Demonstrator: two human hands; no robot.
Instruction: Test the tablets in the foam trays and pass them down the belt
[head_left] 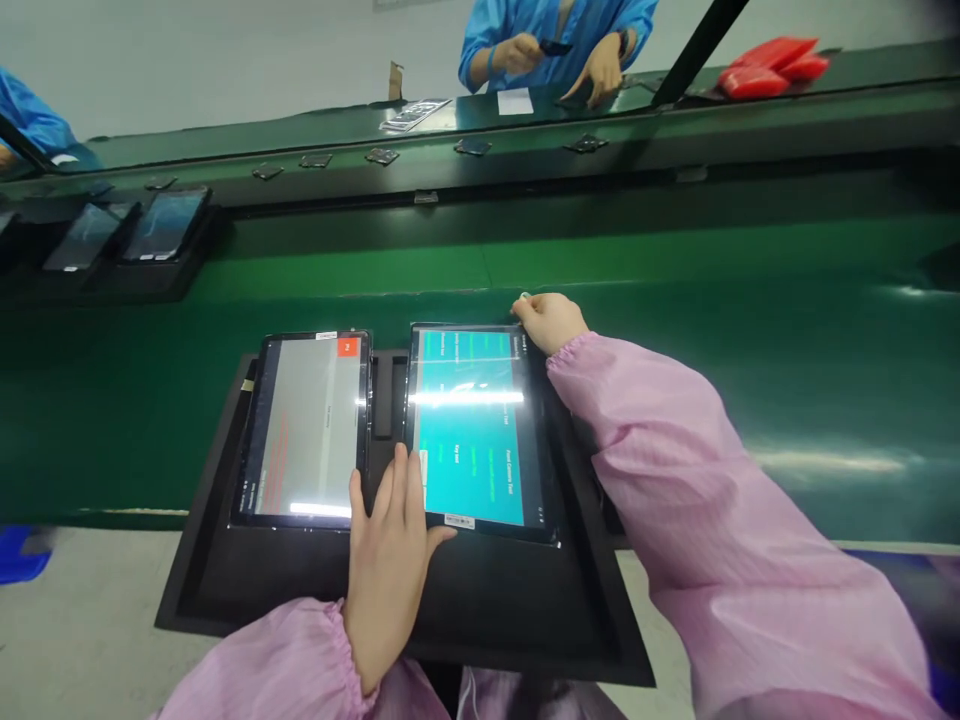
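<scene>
Two tablets lie side by side on a black tray. The left tablet shows a grey screen with a red square. The right tablet shows a teal screen with menu text. My left hand rests flat between them, fingers together and stretched out, thumb touching the teal tablet's near left edge. My right hand reaches over to the teal tablet's far right corner, fingers curled around that corner. Both arms wear pink sleeves.
The tray sits on a green conveyor belt. More tablets lie on a tray at the far left. Small dark parts line the far ledge. A person in blue works opposite, holding a phone. Red bags lie far right.
</scene>
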